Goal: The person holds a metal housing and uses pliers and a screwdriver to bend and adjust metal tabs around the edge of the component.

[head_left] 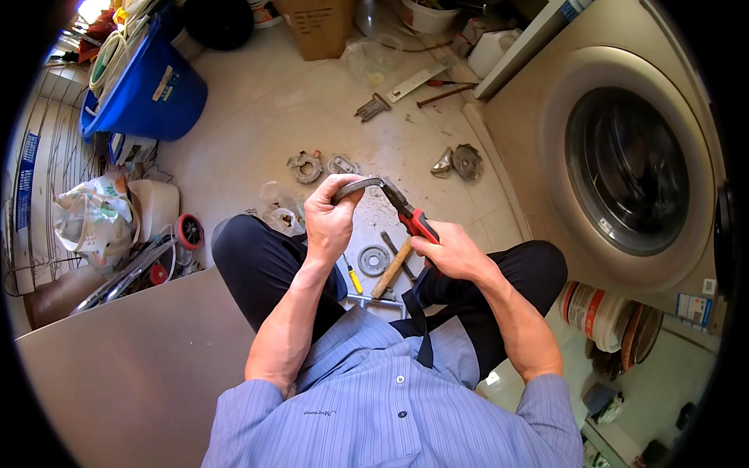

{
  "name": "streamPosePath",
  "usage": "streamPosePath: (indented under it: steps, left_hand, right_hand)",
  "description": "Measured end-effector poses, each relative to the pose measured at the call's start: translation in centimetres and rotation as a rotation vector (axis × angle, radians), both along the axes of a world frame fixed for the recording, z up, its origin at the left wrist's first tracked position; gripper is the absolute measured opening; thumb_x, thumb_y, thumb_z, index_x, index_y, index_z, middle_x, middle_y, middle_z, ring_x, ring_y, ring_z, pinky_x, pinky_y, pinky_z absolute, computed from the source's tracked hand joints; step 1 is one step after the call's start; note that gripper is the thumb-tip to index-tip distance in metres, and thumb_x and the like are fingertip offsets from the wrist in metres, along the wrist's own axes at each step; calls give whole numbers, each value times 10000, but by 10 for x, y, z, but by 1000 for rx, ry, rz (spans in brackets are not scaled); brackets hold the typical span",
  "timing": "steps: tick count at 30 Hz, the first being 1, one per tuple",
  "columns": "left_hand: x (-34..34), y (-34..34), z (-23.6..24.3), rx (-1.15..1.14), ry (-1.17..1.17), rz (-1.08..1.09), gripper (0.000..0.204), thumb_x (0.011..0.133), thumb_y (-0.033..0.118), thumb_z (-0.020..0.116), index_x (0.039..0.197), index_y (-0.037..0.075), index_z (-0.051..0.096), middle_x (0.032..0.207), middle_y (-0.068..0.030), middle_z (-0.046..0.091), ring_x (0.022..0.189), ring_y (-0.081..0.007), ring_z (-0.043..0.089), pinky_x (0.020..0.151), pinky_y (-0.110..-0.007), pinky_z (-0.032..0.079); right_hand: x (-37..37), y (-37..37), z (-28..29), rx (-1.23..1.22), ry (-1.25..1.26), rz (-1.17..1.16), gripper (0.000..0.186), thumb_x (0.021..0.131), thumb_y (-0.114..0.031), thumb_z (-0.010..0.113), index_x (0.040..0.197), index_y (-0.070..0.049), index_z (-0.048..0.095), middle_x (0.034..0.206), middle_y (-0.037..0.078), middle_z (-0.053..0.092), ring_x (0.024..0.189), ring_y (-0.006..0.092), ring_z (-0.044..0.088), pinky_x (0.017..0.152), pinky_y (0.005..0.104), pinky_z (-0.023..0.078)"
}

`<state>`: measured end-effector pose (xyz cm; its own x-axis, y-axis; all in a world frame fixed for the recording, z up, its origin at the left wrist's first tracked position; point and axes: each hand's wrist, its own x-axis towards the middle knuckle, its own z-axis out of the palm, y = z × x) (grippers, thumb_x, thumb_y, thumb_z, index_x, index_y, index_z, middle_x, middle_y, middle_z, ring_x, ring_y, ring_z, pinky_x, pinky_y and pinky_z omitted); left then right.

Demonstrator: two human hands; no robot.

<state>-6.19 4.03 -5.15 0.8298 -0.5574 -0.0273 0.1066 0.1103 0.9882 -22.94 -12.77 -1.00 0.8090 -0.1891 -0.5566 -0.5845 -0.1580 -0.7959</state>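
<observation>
My left hand [328, 222] is closed around one end of a curved dark metal strip [357, 186]. From the other side, my right hand [452, 248] grips a pair of red-handled pliers [417, 225], whose dark jaws meet the strip's right end. Whether the jaws are clamped on it is too small to tell. Below, between my legs, lie a grey metal disc [374, 260], a hammer with a wooden handle [392, 269] and a yellow-handled screwdriver [354, 279]. Just beyond my hands, a ring-shaped metal part [305, 167] rests on the floor among dark scraps.
A washing machine [530, 148] stands at the right. Farther out on the floor are a round metal part [468, 161] and a dark metal piece [373, 108]. A blue bucket [148, 93] sits far left, and a cardboard box [316, 27] at the back.
</observation>
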Motion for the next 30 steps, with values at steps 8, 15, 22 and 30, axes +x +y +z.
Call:
streamPosePath:
  steps: [8,15,22,30]
  left_hand:
    - [4,-7,-4,203,-27,220,148,926,6,681,1068,5,723,901,-15,723,810,-84,641,741,-252,522]
    - [38,24,-125,851,290,258,400,795,87,704,1171,-51,715,1054,-182,753,924,-278,722,862,-382,561]
    - [84,50,-165,1135,179,382,398,806,218,672,1127,-11,731,1103,-267,729,1067,-410,698,937,-466,525]
    - [131,51,-231,1356,-17,325,380,808,206,630,1059,-71,702,1088,-335,693,1080,-484,662,959,-513,496]
  right_hand:
    - [-4,7,-6,53,20,-92,308,938,-278,626,913,28,604,698,112,623,626,201,627,636,365,495]
    - [-6,9,-3,-123,89,77,357,926,-347,627,948,9,655,704,148,677,675,283,687,686,421,516]
    - [-9,18,12,-118,76,264,296,931,-289,646,934,3,601,726,192,623,673,334,615,670,418,491]
    - [8,13,16,-1,56,255,259,942,-247,657,1006,-1,607,854,272,646,865,486,631,732,513,504]
